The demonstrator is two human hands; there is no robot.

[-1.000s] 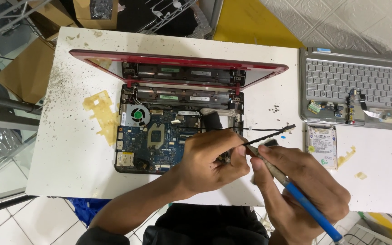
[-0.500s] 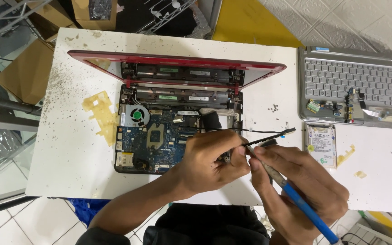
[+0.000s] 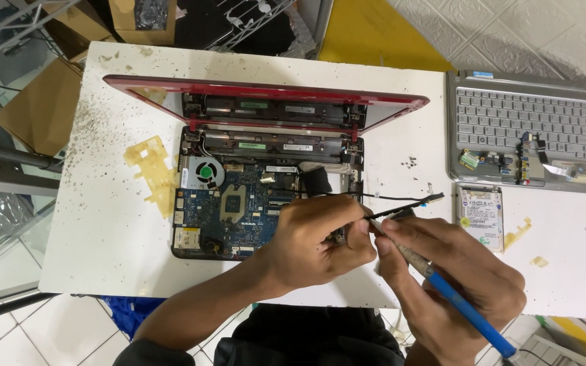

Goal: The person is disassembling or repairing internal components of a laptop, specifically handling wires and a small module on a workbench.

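Bench (image 3: 110, 224), white and speckled with dark flecks and yellow glue stains, carries everything here. Largest on it is the opened red laptop (image 3: 266, 102), its lid lying flat at the far side and its base stripped of the top cover, so the blue motherboard (image 3: 239, 203) shows with a round cooling fan (image 3: 206, 171) at its left far corner. To the right, far side, lies the removed grey keyboard cover (image 3: 523, 125), with small circuit pieces and ribbon cables along its near edge. Just near of that cover sits a silver hard drive (image 3: 481, 215), label up.

The left hand (image 3: 320, 240) rests over the near right corner of the laptop base, its fingers curled and pressed together, pinching something small at that corner; what exactly it grips is hidden by the fingers. The right hand (image 3: 456, 281) is just beside it, touching at the fingertips, and closed in a pen-like grip around a screwdriver (image 3: 442, 288) with a blue handle and a metal shaft. The shaft's tip points left toward the left fingertips, at the right edge of the base. A thin black cable (image 3: 401, 201) runs from the laptop rightward across the bench, just far of both hands.
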